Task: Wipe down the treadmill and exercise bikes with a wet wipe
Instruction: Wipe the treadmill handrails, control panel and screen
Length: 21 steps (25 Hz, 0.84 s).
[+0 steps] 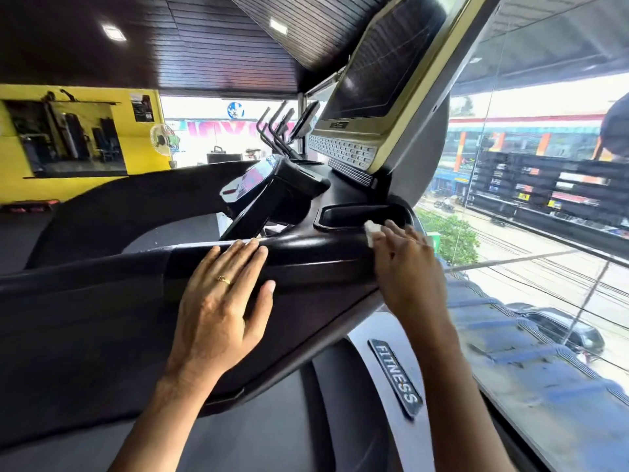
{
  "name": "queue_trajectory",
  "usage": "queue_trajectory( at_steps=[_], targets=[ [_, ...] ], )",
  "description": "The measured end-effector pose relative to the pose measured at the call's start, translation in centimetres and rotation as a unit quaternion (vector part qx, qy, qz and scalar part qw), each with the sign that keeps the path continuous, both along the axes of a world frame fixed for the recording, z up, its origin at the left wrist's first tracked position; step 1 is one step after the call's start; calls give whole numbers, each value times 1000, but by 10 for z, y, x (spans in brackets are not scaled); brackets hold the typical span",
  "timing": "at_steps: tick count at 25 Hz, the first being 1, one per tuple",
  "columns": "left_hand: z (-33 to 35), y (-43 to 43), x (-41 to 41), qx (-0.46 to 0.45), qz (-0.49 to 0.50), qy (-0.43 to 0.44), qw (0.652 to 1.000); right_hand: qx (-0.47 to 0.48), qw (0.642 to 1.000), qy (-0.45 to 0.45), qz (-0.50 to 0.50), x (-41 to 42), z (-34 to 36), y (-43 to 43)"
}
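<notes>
The treadmill fills most of the view: a broad, glossy black console that curves from the left round to the right, its top edge catching a thin streak of light. The left hand lies flat on the sloping front of this console, fingers straight and close together, their tips reaching the upper rim, thumb spread to the right; a gold ring sits on one finger. The right hand is at the console's right end, its fingers bent over a wet wipe and holding it against the black surface. The wipe is white and crumpled into a small wad, and only a corner of it shows, beside the knuckles on the hand's left side; the rest is hidden under the fingers. It sits just at the near rim of a shallow, dark recessed tray moulded into the console. Above the tray rises a large dark screen in a pale gold frame, with a perforated grille below it. A silver upright under the right forearm carries a dark badge reading FITNESS. To the right a window looks down on a street with parked cars; to the far left stands a yellow wall.
</notes>
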<state>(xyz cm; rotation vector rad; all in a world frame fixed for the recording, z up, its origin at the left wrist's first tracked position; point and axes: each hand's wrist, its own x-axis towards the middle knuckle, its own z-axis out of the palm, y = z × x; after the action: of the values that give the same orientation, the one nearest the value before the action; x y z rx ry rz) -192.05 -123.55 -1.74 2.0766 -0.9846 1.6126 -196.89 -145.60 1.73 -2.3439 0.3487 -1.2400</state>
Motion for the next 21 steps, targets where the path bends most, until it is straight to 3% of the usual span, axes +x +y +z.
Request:
queue_trajectory(
  at_steps=[2, 4, 6, 9, 12, 13, 15, 17, 21],
  targets=[
    [2, -8, -1, 2, 3, 0, 1000, -44, 999, -3, -31, -5, 9, 22],
    [4, -15, -2, 12, 4, -2, 1000, -156, 986, -47, 28, 5, 10, 58],
    [4, -22, -4, 11, 0, 2, 1000, -155, 981, -46, 108, 10, 2, 62],
    [0, -26, -5, -2, 2, 10, 1000, 0, 991, -126, 48, 10, -20, 2],
    [-4, -27, -6, -4, 12, 18, 1000, 194, 943, -262, 65, -1, -55, -4],
    [-4, -27, -7, -4, 16, 18, 1000, 178, 940, -275, 95, -2, -67, 19],
    [-6, -25, -8, 2, 24, 23, 999, 35, 956, -246, 158, -3, -103, 61],
    [-16, -22, -11, 9, 35, 34, 999, -83, 956, -238, 153, 3, -122, 60],
    [-43, -12, -14, 17, 81, 44, 996, -2, 944, -308, 116, 19, -108, 29]
  ],
)
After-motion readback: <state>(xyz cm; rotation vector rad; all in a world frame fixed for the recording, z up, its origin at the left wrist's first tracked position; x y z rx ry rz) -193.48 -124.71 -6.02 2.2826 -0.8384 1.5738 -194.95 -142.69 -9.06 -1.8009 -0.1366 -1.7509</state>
